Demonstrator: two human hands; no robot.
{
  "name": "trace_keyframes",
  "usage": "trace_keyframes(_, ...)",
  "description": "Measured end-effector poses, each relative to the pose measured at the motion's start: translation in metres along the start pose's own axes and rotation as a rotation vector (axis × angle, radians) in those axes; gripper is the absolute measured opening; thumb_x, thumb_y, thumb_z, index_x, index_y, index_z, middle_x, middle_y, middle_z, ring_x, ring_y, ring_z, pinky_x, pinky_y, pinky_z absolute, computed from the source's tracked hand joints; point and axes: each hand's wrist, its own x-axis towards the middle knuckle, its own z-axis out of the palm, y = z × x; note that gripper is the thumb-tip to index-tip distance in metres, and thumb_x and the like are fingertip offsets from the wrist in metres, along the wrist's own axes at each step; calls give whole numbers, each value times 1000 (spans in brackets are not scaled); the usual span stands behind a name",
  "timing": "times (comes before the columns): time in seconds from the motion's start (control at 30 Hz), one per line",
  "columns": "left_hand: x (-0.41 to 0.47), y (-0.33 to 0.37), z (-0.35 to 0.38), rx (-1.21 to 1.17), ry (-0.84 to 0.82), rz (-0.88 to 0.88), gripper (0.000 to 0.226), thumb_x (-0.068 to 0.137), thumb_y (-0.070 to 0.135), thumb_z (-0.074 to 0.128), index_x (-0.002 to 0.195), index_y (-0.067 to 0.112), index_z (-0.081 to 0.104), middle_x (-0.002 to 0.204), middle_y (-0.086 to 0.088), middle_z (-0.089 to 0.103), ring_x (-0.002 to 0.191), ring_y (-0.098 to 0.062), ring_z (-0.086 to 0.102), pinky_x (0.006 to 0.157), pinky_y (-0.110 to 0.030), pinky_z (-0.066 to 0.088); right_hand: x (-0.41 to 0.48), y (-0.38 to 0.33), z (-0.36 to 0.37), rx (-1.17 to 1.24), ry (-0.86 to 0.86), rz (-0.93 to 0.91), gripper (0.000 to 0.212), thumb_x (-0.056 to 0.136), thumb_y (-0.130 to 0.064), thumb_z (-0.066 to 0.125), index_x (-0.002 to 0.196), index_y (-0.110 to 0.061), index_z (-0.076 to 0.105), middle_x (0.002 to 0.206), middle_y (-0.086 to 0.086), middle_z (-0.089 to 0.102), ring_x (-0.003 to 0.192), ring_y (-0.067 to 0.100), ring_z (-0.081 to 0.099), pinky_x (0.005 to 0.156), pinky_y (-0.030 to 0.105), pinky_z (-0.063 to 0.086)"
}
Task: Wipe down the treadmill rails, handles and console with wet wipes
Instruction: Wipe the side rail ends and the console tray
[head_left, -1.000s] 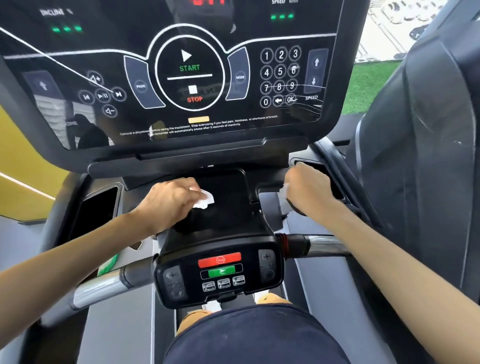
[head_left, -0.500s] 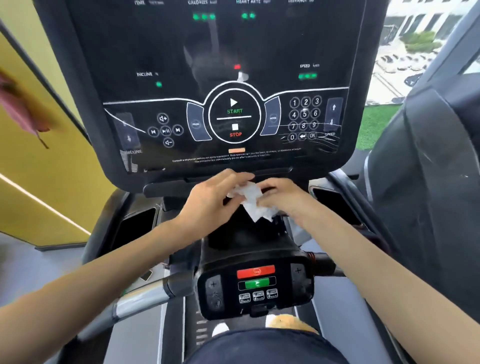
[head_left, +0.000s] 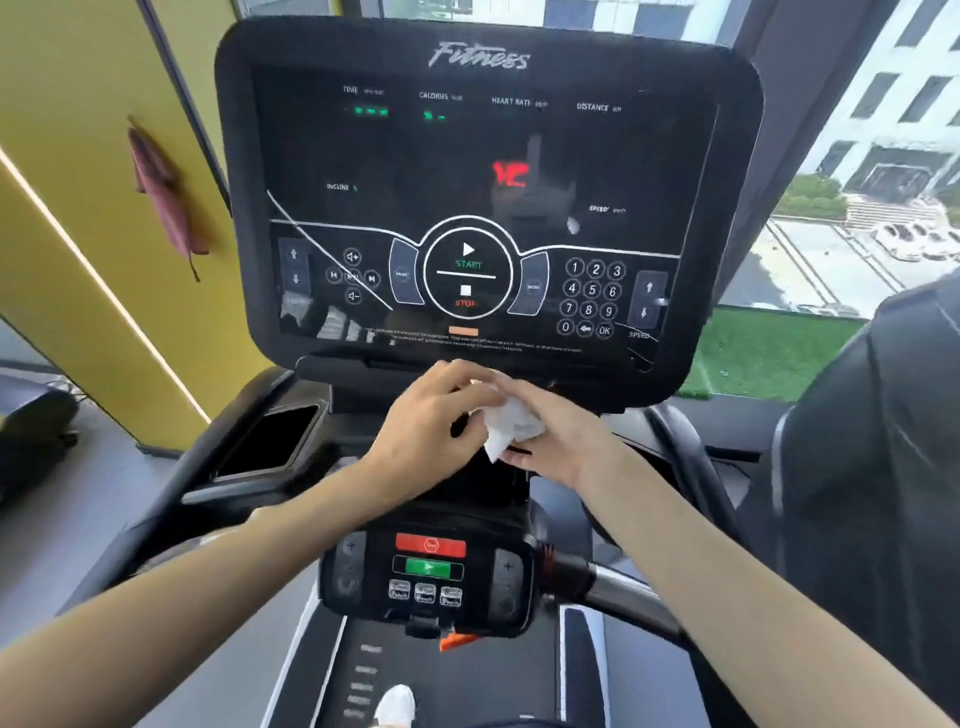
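The black treadmill console (head_left: 483, 156) fills the upper middle of the view, its lit screen showing START and STOP and a number pad. Just below its lower edge, my left hand (head_left: 431, 421) and my right hand (head_left: 561, 441) meet around a crumpled white wet wipe (head_left: 511, 426). Fingers of both hands pinch the wipe, which hangs between them above the black centre tray. Below sits the small control panel (head_left: 428, 577) with a red and a green button. A chrome and black handlebar (head_left: 618, 587) runs off to the right of that panel.
A black cup holder (head_left: 270, 441) lies left of the tray. A yellow wall (head_left: 78, 208) with a dark red cloth (head_left: 161, 192) hanging on it stands at the left. Another dark machine (head_left: 883, 467) rises at the right. A window behind shows grass and buildings.
The view has tilted upward, bringing the whole console into sight. My hands came together from opposite sides of the tray and now both hold the wipe at the centre.
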Motion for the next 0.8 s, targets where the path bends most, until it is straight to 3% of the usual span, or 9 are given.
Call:
trace_keyframes(0.13, -24, 20, -15, 89, 167, -98, 39, 74, 9, 40, 92, 9, 74, 107, 1, 66, 84, -20, 57, 74, -36, 49, 0, 5, 19, -66, -173, -3, 51, 82, -34, 71, 126, -10, 60, 105, 8, 66, 94, 21, 64, 80, 35, 54)
trace_keyframes(0.23, -59, 29, -49, 106, 241, -298, 42, 70, 10, 39, 99, 10, 68, 109, 6, 65, 90, -7, 56, 82, -29, 45, -3, 15, 61, -118, -263, 32, 48, 85, -23, 69, 128, -7, 56, 110, 13, 64, 96, 25, 62, 72, 37, 55)
trace_keyframes(0.33, -102, 44, -95, 17, 307, -550, 44, 72, 5, 43, 112, 15, 57, 107, 8, 63, 88, 10, 55, 72, -10, 42, -14, 32, 114, -195, -364, 53, 45, 85, -12, 66, 127, 3, 56, 102, 17, 62, 80, 25, 60, 64, 35, 52)
trace_keyframes(0.43, -155, 56, -142, 50, 469, -701, 33, 82, 9, 55, 114, 21, 54, 108, 1, 60, 95, 15, 53, 80, -3, 38, -34, 58, 168, -220, -529, 104, 32, 84, -5, 63, 114, 5, 59, 86, 14, 61, 62, 21, 58, 51, 28, 49)
trace_keyframes(0.5, -197, 67, -171, -20, 551, -853, 28, 87, 15, 64, 109, 28, 55, 111, 1, 57, 90, 15, 54, 82, -8, 41, -57, 83, 204, -276, -630, 145, 18, 86, -1, 60, 103, -3, 61, 74, 9, 63, 56, 19, 59, 47, 24, 49)
trace_keyframes(0.57, -243, 83, -196, -254, 662, -1015, 29, 87, 16, 68, 112, 24, 56, 109, 5, 58, 82, 13, 59, 77, -16, 45, -84, 118, 239, -366, -703, 150, 11, 87, 0, 60, 94, -8, 63, 66, 5, 64, 51, 15, 60, 43, 22, 49)
trace_keyframes(0.67, -322, 119, -228, -481, 785, -1245, 40, 82, 29, 70, 119, 21, 56, 110, 4, 65, 83, 1, 66, 76, -27, 49, -128, 179, 288, -453, -831, 182, 27, 86, -3, 62, 112, -9, 59, 83, 7, 63, 66, 16, 61, 45, 23, 51)
trace_keyframes(0.73, -392, 151, -254, -552, 853, -1325, 34, 87, 26, 66, 119, 19, 57, 111, -5, 68, 90, -13, 69, 79, -36, 50, -171, 231, 323, -496, -926, 236, 33, 85, -3, 64, 115, -11, 55, 89, 8, 62, 73, 18, 61, 48, 25, 53)
trace_keyframes(0.8, -460, 185, -278, -599, 902, -1372, 30, 87, 23, 64, 116, 17, 59, 107, -7, 70, 92, -20, 69, 76, -34, 52, -216, 283, 355, -549, -986, 259, 36, 83, -1, 65, 115, -11, 53, 97, 8, 61, 83, 20, 61, 63, 32, 55)
